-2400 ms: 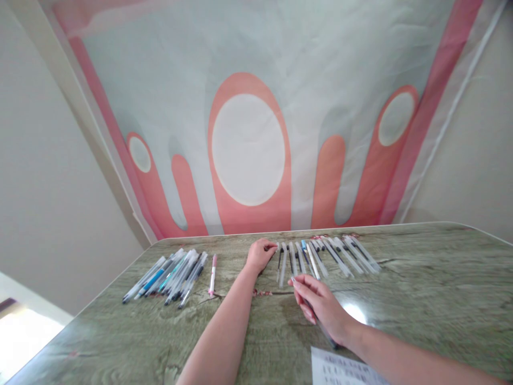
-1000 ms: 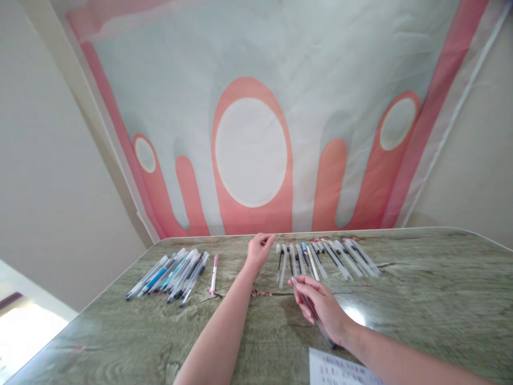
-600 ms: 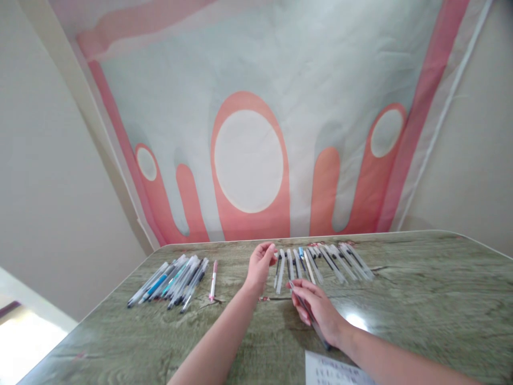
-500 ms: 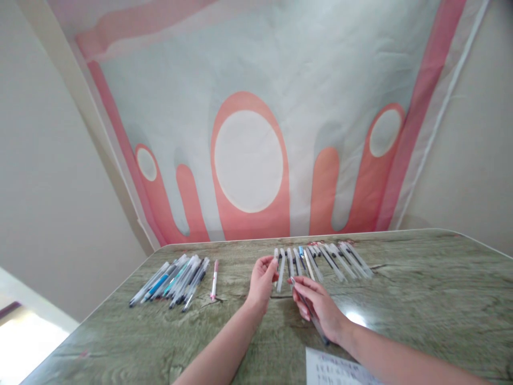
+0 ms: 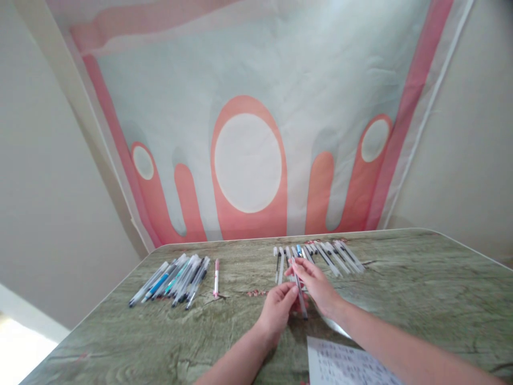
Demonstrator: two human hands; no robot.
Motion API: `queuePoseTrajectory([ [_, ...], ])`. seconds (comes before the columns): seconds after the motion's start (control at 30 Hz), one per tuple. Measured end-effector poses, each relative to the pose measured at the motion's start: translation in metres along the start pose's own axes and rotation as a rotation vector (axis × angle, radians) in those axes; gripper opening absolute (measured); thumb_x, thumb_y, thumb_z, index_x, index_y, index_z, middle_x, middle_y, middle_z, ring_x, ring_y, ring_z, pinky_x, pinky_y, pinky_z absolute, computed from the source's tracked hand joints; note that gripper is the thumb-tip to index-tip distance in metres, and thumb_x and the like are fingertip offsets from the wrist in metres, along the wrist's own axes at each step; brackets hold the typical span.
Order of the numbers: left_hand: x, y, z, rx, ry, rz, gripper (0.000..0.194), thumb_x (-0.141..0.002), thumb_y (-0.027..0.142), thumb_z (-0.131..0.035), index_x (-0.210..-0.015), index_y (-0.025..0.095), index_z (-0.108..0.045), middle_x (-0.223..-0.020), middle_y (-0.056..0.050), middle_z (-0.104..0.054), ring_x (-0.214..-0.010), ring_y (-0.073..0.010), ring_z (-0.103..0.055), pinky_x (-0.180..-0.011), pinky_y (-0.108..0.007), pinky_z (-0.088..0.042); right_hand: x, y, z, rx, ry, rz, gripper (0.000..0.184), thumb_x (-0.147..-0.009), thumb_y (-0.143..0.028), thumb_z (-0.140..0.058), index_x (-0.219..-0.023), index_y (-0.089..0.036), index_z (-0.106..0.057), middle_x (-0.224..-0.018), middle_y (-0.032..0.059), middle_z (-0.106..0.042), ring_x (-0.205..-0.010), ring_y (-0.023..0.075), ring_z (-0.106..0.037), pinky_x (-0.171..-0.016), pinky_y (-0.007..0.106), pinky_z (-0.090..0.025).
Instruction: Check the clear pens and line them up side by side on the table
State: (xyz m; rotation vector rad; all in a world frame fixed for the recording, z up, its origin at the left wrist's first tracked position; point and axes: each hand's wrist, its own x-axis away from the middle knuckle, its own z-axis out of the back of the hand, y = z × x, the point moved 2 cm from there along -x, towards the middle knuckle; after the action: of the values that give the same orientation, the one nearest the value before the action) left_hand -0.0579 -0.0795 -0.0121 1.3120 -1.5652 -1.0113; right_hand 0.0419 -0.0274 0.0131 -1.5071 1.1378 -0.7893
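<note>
My right hand [image 5: 315, 280] pinches a slim clear pen [image 5: 300, 299] near its upper end. The pen's dark end points down toward me, above the table. From the left, my left hand [image 5: 278, 307] closes thumb and fingers on the pen's middle; some of its fingertips are hidden behind the pen. Just beyond both hands, a row of pens [image 5: 333, 260] lies side by side, mostly clear with dark parts. My right hand hides some of that row.
To the left lies a heap of pens [image 5: 172, 280], several clear, some blue or teal. Beside it is a single pink-and-white pen [image 5: 216, 278]. A handwritten paper sheet [image 5: 348, 363] lies at the table's near edge. The wood-patterned table [image 5: 120, 342] meets a patterned backdrop [image 5: 248, 224].
My left hand has come down and right from the row's left end to the held pen. My right hand has moved slightly up, and the pen now stands steeper.
</note>
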Motion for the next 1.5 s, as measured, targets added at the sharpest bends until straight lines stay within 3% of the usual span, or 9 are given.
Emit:
queuePoseTrajectory([
  [0.2, 0.007, 0.01, 0.004, 0.119, -0.047, -0.022, 0.034, -0.067, 0.035, -0.064, -0.093, 0.013, -0.062, -0.085, -0.008, -0.062, -0.071, -0.0118, -0.057, -0.067, -0.022, -0.043, 0.007, 0.008, -0.003, 0.045, 0.013, -0.032, 0.037, -0.072, -0.05, -0.054, -0.092, -0.019, -0.058, -0.079, 0.0032, -0.062, -0.073, 0.0166, -0.057, -0.062, 0.027, -0.044],
  [0.4, 0.001, 0.003, 0.019, 0.284, 0.127, -0.154, 0.024, -0.069, 0.028, -0.064, -0.088, 0.015, -0.056, -0.081, -0.004, -0.061, -0.075, -0.012, -0.058, -0.079, -0.029, -0.043, 0.022, 0.03, 0.007, 0.085, -0.01, -0.079, 0.036, -0.073, -0.052, -0.051, -0.087, -0.02, -0.059, -0.077, 0.0023, -0.061, -0.066, 0.0161, -0.056, -0.053, 0.026, -0.041],
  [0.67, 0.0, -0.001, 0.021, 0.268, 0.131, -0.156, 0.024, -0.069, 0.03, -0.064, -0.084, 0.015, -0.052, -0.084, -0.003, -0.058, -0.078, -0.01, -0.056, -0.083, -0.028, -0.042, 0.038, 0.034, 0.011, 0.371, -0.081, 0.049, 0.037, -0.081, -0.05, -0.04, -0.069, -0.018, -0.056, -0.06, 0.0004, -0.056, -0.056, 0.0145, -0.051, -0.053, 0.027, -0.038],
  [1.03, -0.002, -0.004, 0.02, 0.169, 0.129, -0.189, 0.022, -0.071, 0.031, -0.061, -0.082, 0.016, -0.049, -0.08, -0.001, -0.055, -0.076, -0.0098, -0.053, -0.081, -0.028, -0.042, 0.04, 0.032, 0.014, 0.773, 0.005, 0.198, 0.038, -0.086, -0.043, -0.032, -0.061, -0.02, -0.048, -0.052, -0.0002, -0.05, -0.05, 0.014, -0.047, -0.053, 0.026, -0.032],
  [1.3, -0.001, -0.003, 0.018, 0.183, 0.131, -0.217, 0.02, -0.072, 0.03, -0.06, -0.082, 0.017, -0.048, -0.078, 0.0, -0.054, -0.076, -0.0095, -0.052, -0.08, -0.028, -0.041, 0.041, 0.032, 0.014, 0.853, 0.005, 0.234, 0.037, -0.088, -0.04, -0.03, -0.064, -0.019, -0.049, -0.055, 0.0, -0.052, -0.053, 0.0133, -0.048, -0.053, 0.024, -0.033],
  [1.5, -0.001, -0.001, 0.018, 0.205, 0.148, -0.202, 0.021, -0.071, 0.032, -0.06, -0.077, 0.016, -0.047, -0.073, 0.001, -0.054, -0.071, -0.0086, -0.052, -0.079, -0.027, -0.041, 0.042, 0.032, 0.014, 0.854, 0.027, 0.287, 0.028, -0.084, -0.042, -0.04, -0.072, -0.019, -0.051, -0.063, 0.0006, -0.055, -0.058, 0.0139, -0.049, -0.056, 0.024, -0.036],
])
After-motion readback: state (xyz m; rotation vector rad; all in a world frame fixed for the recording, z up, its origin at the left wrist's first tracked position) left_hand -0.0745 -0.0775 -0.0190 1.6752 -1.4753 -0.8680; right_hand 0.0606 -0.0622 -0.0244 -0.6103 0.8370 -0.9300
